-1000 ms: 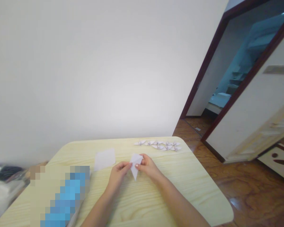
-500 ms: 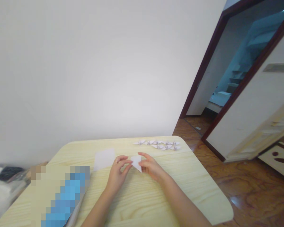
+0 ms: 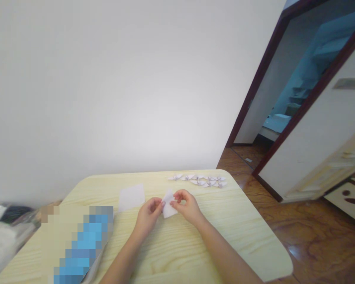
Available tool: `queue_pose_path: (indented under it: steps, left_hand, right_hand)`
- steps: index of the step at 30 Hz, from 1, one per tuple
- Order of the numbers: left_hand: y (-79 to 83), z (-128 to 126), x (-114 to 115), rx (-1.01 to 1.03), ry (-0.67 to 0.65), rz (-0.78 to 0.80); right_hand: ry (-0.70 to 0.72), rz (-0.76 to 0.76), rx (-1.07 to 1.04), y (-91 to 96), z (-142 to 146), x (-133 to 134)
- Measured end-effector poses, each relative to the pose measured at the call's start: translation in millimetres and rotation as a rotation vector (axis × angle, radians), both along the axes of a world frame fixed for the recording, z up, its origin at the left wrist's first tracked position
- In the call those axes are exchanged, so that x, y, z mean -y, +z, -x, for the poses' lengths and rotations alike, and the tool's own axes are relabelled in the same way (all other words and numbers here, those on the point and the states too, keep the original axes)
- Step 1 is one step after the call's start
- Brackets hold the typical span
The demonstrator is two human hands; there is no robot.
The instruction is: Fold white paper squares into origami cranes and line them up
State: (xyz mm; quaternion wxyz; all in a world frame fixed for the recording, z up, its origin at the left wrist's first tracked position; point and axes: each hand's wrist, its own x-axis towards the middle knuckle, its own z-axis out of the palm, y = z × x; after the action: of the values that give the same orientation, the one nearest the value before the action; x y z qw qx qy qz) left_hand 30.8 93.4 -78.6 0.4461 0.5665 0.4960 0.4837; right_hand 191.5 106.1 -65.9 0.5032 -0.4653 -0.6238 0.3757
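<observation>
A small folded piece of white paper (image 3: 169, 205) is held between my two hands above the middle of the table. My left hand (image 3: 149, 213) pinches its left side between thumb and fingers. At its right edge, the thumb and fingers of my right hand (image 3: 188, 207) are closed on the paper. Farther back on the right lie several small folded paper figures (image 3: 198, 180) in two rows, with pointed ends. Flat on the table left of my left hand is a white sheet of paper (image 3: 131, 197).
The pale wood-grain table (image 3: 242, 236) has rounded corners and stands against a white wall (image 3: 136, 86). A pixelated item with blue on it (image 3: 85, 244) lies at the front left. A doorway (image 3: 272, 86) opens to the right, beyond the wooden floor (image 3: 322, 225).
The folded paper has been turned and now shows a taller shape with a point at the top. Fingers of both hands have shifted their grip on it. The view has moved slightly.
</observation>
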Motion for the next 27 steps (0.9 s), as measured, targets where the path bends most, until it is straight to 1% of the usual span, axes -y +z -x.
queue_pose_path:
  steps: [4,9,11,13,15,17,20,24,27]
  left_hand:
    - [-0.4,-1.9,0.5,0.002,-0.012,0.009]
    - [-1.6,-1.8,-0.6,0.031,-0.003,0.043]
    - [-2.2,-1.6,-1.5,0.069,-0.007,0.094]
    - [-3.7,-1.8,-2.5,0.129,-0.041,0.147]
    - [-6.0,-2.4,-3.4,0.196,-0.086,0.173]
    - [-8.1,-3.2,-3.8,0.236,-0.099,0.181]
    - [-8.0,-3.6,-3.5,0.215,-0.059,0.189]
    - [-1.8,-2.3,-2.7,0.163,0.012,0.186]
    - [0.7,-1.6,-2.3,0.152,0.035,0.170]
  right_hand:
    - [-0.019,-0.028,0.057,1.2,-1.0,0.2]
    - [0.017,-0.051,0.096,1.0,-0.8,1.4]
    - [0.012,-0.080,0.131,1.4,-0.4,2.0]
    - [-0.008,-0.117,0.160,1.7,-0.5,1.8]
    - [-0.032,-0.135,0.174,1.7,-1.3,1.1]
    - [-0.046,-0.146,0.182,1.8,-2.5,0.6]
    - [-0.023,-0.178,0.212,2.6,-3.2,1.1]
    - [0.000,-0.212,0.267,3.7,-0.4,3.7]
    - [-0.012,-0.238,0.353,3.2,2.7,5.2]
